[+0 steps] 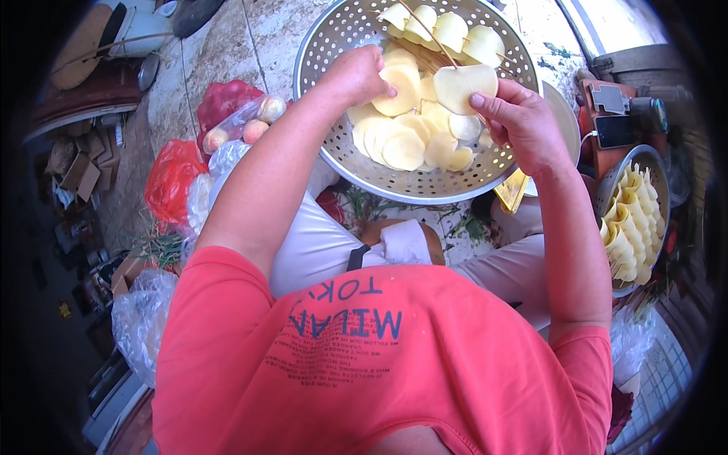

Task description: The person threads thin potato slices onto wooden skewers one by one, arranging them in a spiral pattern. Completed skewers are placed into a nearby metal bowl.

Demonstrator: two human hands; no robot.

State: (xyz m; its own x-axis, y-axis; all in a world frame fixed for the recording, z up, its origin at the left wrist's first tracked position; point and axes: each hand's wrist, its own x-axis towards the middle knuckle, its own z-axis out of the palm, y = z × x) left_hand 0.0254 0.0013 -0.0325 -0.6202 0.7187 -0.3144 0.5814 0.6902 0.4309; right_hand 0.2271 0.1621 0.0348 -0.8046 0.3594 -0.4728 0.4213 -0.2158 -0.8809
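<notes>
A large perforated metal colander (392, 187) stands before me, with many thin pale potato slices (404, 151) inside. My left hand (357, 77) is over its left part, thumb and fingers pinching a round potato slice (402, 94) at the edge. Over the right part, my right hand (520, 122) grips a potato slice (463, 88) with a thin wooden skewer (429, 31) passing through it; the skewer points up and away. Folded slices threaded on a skewer (449, 31) lie along the colander's far side, beside several bare sticks (418, 54).
At right, a smaller metal bowl (611, 170) holds several loaded skewers (634, 227). A phone (615, 131) on a cable lies beyond it. A yellow packet (513, 190) is under the colander's right rim. Left are a red net bag (224, 102), bagged round produce (256, 131) and a red plastic bag (173, 182).
</notes>
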